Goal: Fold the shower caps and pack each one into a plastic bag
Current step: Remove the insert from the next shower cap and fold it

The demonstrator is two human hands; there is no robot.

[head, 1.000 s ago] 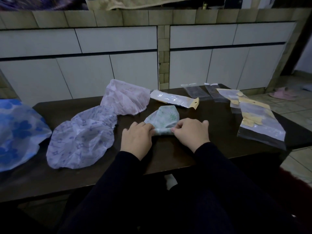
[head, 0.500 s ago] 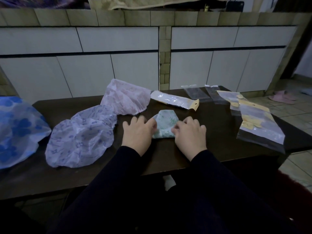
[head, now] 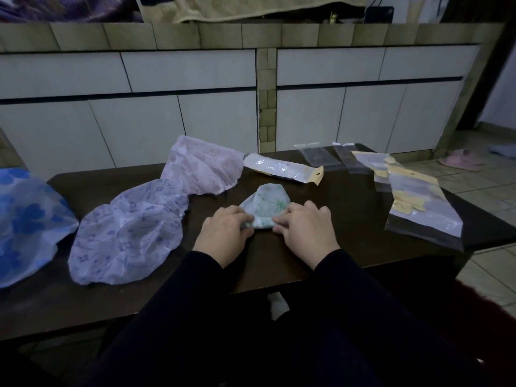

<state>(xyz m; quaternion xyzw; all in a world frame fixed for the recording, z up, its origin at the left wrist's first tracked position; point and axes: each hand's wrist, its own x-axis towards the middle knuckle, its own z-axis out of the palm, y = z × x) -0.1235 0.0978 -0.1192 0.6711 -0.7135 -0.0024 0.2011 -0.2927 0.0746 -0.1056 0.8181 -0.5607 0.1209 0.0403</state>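
A small green-patterned shower cap point(head: 266, 203) lies partly folded on the dark table point(head: 349, 219). My left hand point(head: 224, 234) pinches its near left edge and my right hand point(head: 305, 229) pinches its near right edge. The near part is rolled into a band between my fingertips. A purple-patterned cap point(head: 128, 233), a pink cap point(head: 203, 167) and a blue cap point(head: 25, 222) lie unfolded to the left. One packed bag point(head: 283, 169) with a yellow header lies behind the green cap. Empty plastic bags point(head: 418, 202) lie at the right.
Two more clear bags point(head: 318, 155) lie at the table's far edge. White cabinet fronts point(head: 195, 107) stand close behind the table. Tiled floor with pink slippers point(head: 460, 160) is to the right. My dark-sleeved forearms cross the near table edge.
My hands opened flat beside the cap half a second ago, then closed again on its near edge. The cap's near fold has been rolled over once more.
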